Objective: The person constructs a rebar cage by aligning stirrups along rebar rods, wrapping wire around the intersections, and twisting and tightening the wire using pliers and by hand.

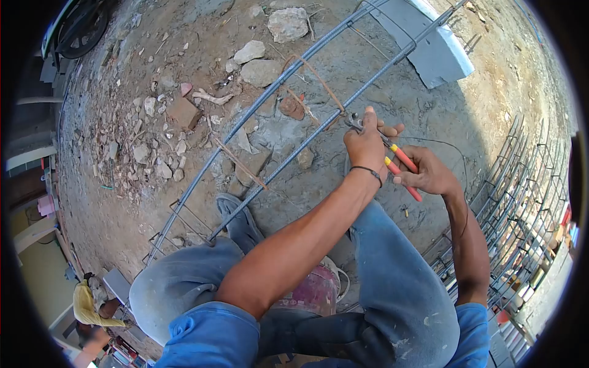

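Note:
My right hand (429, 172) is wrapped round the red and yellow handles of the pliers (410, 161). The metal jaws point up and left, close to the long steel bar (300, 146) and the rusty stirrup (325, 86) meeting it. Beside the jaws, my left hand (366, 149) is closed in a pinch, its thumb pointing up; whatever lies between its fingers is hidden. A thin dark wire (451, 145) curves away to the right from near this hand.
Stones (288, 24) and a broken brick (184, 114) lie left of the bars. A grey-white slab (429, 55) is at the top. More rebar cages (515, 184) stand at right. A pink bucket (313, 291) sits beneath me. Another person in yellow (86, 303) is at lower left.

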Available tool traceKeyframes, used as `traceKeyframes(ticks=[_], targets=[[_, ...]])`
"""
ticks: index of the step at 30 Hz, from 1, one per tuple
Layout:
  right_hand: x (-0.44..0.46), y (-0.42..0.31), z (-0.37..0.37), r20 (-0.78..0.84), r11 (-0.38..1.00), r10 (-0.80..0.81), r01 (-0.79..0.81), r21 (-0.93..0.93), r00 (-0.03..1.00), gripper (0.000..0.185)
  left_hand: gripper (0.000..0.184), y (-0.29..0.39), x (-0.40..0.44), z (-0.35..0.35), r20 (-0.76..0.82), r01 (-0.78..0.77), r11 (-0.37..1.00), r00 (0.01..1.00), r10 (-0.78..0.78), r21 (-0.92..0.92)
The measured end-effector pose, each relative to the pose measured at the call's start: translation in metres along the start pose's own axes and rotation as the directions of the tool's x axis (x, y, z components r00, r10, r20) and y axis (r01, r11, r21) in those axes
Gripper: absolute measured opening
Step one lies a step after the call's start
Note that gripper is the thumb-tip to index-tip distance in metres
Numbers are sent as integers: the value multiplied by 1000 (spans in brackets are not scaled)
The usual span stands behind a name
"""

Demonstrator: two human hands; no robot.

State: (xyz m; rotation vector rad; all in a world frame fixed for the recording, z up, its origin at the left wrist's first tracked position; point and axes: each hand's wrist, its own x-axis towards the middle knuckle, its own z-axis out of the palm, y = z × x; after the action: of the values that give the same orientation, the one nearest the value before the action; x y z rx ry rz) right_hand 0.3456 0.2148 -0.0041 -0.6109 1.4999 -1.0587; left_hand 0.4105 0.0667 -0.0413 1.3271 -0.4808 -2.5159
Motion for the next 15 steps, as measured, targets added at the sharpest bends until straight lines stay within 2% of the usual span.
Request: traceKeyframes(ticks=[1,2,3,5,6,7,8,9,10,11,13,15], targets=[[-1,-9,3,-252,841,-29,-112,-529,967,60,38,-3,3,6,-7,10,1000,1000,-10,-4],[-3,1,20,-391,748,-322,-22,-663,862,56,37,-5,5,13,-55,-25,999,998,23,-36],[-1,7,27,-392,745,-322,-25,-667,862,56,36,-5,5,19,-98,-64,996,994,58,-64],[0,16,41,-364,371,-559,-168,-913,745,47,34,-3,-2,20,-113,-36,998,993,29,-60],[0,18,44,-294,157,-662,-257,-954,689,43,34,-4,-2,18,-111,-35,999,993,31,-36],[2,20,39,-291,154,-664,-254,-955,689,43,34,-4,-1,16,-103,-39,999,994,37,-10],[3,22,31,-305,380,-525,-102,-919,794,42,34,-1,-2,9,-103,-41,999,994,40,-7],[3,23,23,-310,609,-370,-23,-793,876,42,35,0,-3,-5,-34,-103,984,993,109,144],[0,16,15,-278,852,-125,-40,-521,953,41,37,0,-5,-15,48,-173,942,985,166,288],[-2,9,9,-180,964,51,-95,-247,982,40,37,-2,-9,-22,54,-179,940,984,170,290],[-2,10,1,-33,990,134,-133,38,990,38,39,0,-16,-25,208,-192,963,966,152,187],[1,13,-2,91,962,161,-177,207,983,35,34,1,-18,-18,244,-199,965,957,155,171]])
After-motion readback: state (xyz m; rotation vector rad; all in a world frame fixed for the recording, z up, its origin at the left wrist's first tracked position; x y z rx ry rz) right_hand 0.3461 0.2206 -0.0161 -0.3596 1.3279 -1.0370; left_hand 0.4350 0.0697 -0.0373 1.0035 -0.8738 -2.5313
